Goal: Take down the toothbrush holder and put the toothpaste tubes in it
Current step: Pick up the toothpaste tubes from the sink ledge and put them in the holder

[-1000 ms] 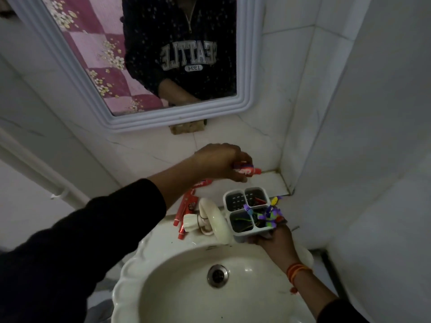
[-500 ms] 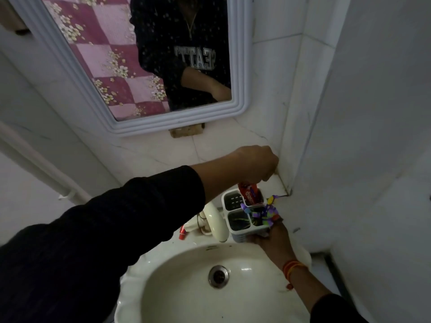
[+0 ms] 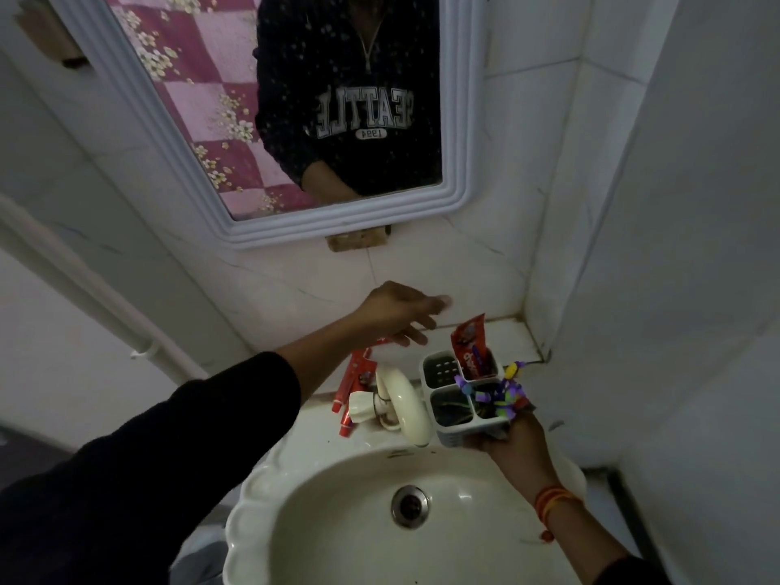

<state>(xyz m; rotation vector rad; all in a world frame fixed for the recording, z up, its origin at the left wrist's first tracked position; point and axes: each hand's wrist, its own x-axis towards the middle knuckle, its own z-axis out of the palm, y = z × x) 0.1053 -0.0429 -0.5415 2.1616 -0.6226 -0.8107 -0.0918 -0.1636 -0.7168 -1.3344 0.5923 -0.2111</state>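
White-tiled walls and a white-framed wall mirror (image 3: pixel 270 120) close in this dim bathroom corner, where I am working above a cream ceramic washbasin (image 3: pixel 380 538). My right hand (image 3: pixel 513 443) is clamped around the base of the white plastic four-compartment toothbrush holder (image 3: pixel 462 394), keeping it upright and level just beside the cream curved tap (image 3: pixel 401 405), near enough to the ledge, I judge, for short trips with each tube. One red crumpled toothpaste tube (image 3: pixel 470 348) stands tilted in the far right compartment, its flat end sticking up above the rim. The far left compartment looks empty; the two near ones hold dark items I cannot make out, and a cluster of purple and yellow toothbrush tops (image 3: pixel 498 392) rises from the near right one.

My left hand (image 3: pixel 399 312) hangs over the tiled ledge (image 3: pixel 506 335) with fingers spread and nothing in them. Below it, the remaining red toothpaste tubes (image 3: pixel 354 384) lie on the ledge behind the tap, well apart from the holder.

Half a second earlier that hand was closed above the holder, pushing the tube into its compartment; a second ago it was carrying the tube over from the ledge. Now it has let go and swung back left, probably toward the next tube.
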